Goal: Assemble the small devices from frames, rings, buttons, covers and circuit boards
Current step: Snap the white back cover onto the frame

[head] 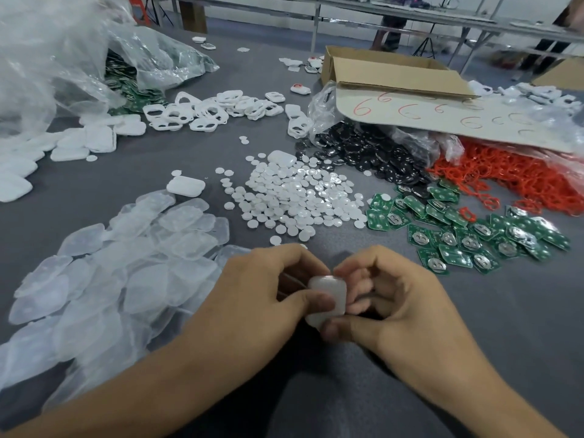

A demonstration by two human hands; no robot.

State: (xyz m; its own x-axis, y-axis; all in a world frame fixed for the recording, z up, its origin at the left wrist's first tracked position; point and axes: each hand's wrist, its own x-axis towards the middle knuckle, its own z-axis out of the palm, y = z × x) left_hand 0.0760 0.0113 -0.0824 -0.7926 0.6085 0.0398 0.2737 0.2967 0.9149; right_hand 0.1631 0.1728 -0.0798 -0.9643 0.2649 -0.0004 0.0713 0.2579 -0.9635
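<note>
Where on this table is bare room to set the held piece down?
For the held piece, bare grey table lies right of the right hand, below the circuit boards. A second, mostly bare strip runs between the white frames and the white buttons. Crowded: the translucent covers left of the left hand, and red rings.

A grey table [505, 311] carries heaps of clear covers [126, 263], white buttons [294, 197], green boards [458, 229], red rings [505, 175], black discs [373, 153], white frames [208, 109] and a cardboard box [395, 74].
</note>
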